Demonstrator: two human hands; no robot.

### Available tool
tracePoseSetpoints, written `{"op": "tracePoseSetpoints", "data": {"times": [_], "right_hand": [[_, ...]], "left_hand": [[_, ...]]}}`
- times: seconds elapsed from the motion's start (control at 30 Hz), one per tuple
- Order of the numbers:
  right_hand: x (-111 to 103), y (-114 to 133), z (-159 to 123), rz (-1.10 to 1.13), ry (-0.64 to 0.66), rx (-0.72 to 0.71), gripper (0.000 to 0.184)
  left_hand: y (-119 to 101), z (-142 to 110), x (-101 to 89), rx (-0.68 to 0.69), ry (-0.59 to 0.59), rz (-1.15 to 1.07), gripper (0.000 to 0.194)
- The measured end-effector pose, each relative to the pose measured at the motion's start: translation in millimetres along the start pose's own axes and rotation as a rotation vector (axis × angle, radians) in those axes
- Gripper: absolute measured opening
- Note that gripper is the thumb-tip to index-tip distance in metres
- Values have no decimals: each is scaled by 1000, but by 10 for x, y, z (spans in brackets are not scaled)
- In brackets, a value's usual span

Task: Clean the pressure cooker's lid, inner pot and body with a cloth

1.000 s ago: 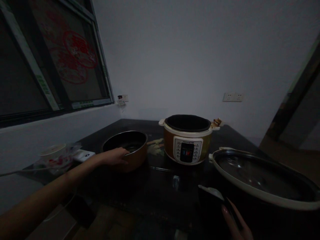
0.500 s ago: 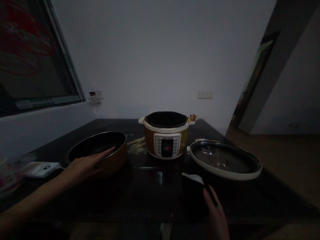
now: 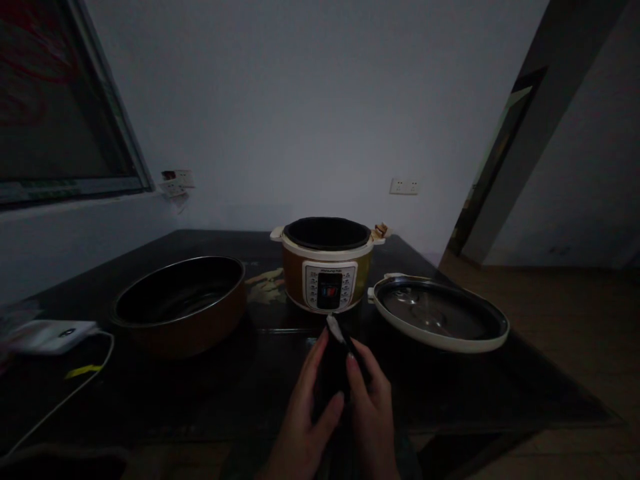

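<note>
Both hands meet low in the middle of the view around a small dark object [image 3: 336, 360] with a pale tip. My left hand [image 3: 305, 413] wraps its fingers round the object's left side. My right hand [image 3: 373, 410] grips its right side, fingers curled on it. What the object is stays too dark to make out. Behind them on the dark table [image 3: 225, 393] stands a brown electric pressure cooker [image 3: 327, 270], open, with a white control panel. The cooker's inner pot [image 3: 180, 307] sits to its left and the lid [image 3: 440, 320] lies upside down to its right.
A white device [image 3: 50, 335] with a cable lies at the table's left edge under a window [image 3: 60, 120]. Wall sockets [image 3: 404, 186] are on the white back wall. A doorway [image 3: 495, 167] and wooden floor are to the right.
My left hand left the inner pot's rim and came to the middle. My right hand brought the dark object in from the right, and both hands now hold it. The view swung right.
</note>
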State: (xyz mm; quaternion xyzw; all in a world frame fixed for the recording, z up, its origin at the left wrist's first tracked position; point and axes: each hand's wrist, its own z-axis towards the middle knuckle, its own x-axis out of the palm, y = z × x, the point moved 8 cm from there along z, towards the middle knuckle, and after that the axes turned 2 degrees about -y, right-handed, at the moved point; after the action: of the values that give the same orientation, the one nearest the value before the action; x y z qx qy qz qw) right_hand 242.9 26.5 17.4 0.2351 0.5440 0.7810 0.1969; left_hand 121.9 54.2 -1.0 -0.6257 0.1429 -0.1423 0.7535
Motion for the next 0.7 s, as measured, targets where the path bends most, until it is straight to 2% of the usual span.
{"op": "tracePoseSetpoints", "data": {"times": [0.1, 0.23, 0.33, 0.5, 0.6, 0.7], "right_hand": [[151, 75, -107, -74, 161, -149, 33], [181, 53, -174, -241, 211, -279, 34], [133, 52, -156, -338, 211, -339, 32], [-106, 166, 6, -488, 121, -397, 30], [-131, 248, 10, -564, 79, -472, 33], [98, 239, -192, -571, 155, -595, 41]], "left_hand": [[235, 67, 26, -166, -126, -221, 82], [420, 67, -25, -340, -223, -516, 85], [493, 55, -64, -399, -291, -603, 78], [618, 83, -159, -410, -389, -631, 54], [705, 88, -162, -424, -377, -625, 44], [767, 68, -95, -431, -268, -552, 39]]}}
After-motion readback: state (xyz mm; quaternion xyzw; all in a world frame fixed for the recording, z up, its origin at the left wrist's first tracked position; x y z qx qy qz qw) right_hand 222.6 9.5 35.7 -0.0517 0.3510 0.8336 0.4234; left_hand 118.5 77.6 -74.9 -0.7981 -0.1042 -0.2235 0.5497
